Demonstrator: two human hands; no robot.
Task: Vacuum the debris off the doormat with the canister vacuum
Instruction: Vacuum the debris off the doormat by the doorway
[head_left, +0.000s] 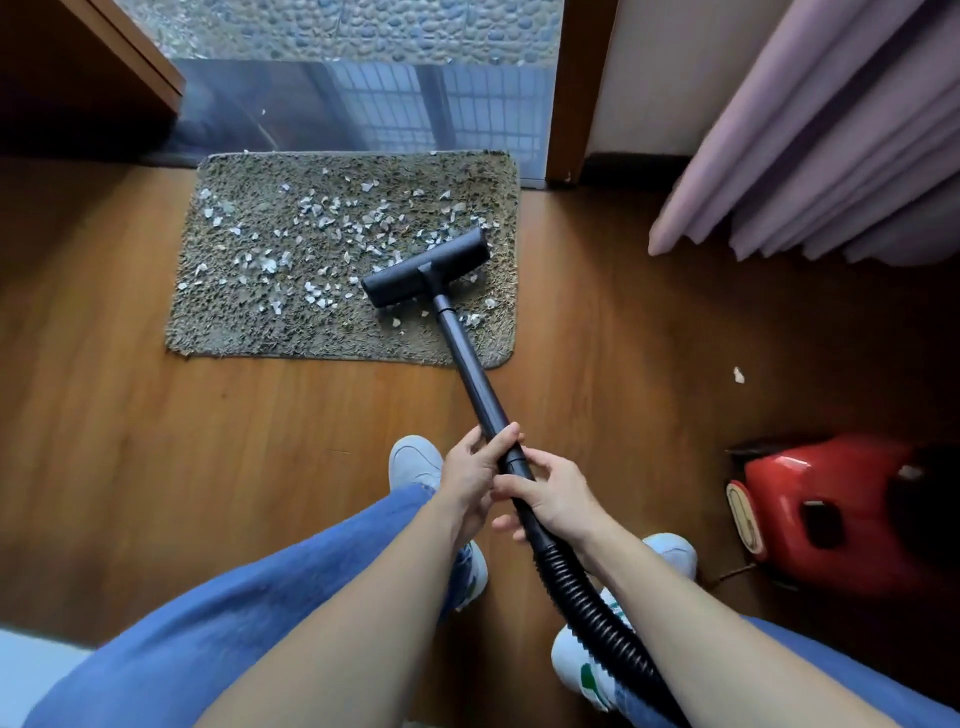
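- The wooden floor (130, 441) carries everything, and the doormat (234, 338) lies flat on it with its far edge against the sill of a glass door (363, 104).
- A pink curtain (831, 156) hangs to the right of the doormat, well apart from it.
- The red canister vacuum (831, 499) stands on the floor to the right of the doormat and nearer to the person, well apart from the mat.
- The black ribbed hose (587, 597) runs from the person's side up toward the doormat.
- The dark wand (470, 374) crosses the near right corner of the doormat at a slant.
- The floor head (431, 265) rests on the right part of the doormat, turned a little sideways.
- The left hand (470, 475) is on the near side of the doormat, its fingers curled round the lower end of the wand.
- The right hand (556, 496), just behind the left one, holds the stiff end of the hose; its fingers pass under the tube, so the grip seems loose, but I cannot tell for sure.
- The pale debris (322, 218) is scattered over the middle of the doormat, and some bits lie just beside the floor head.
- One pale scrap (738, 375) lies on the floor to the right of the doormat.
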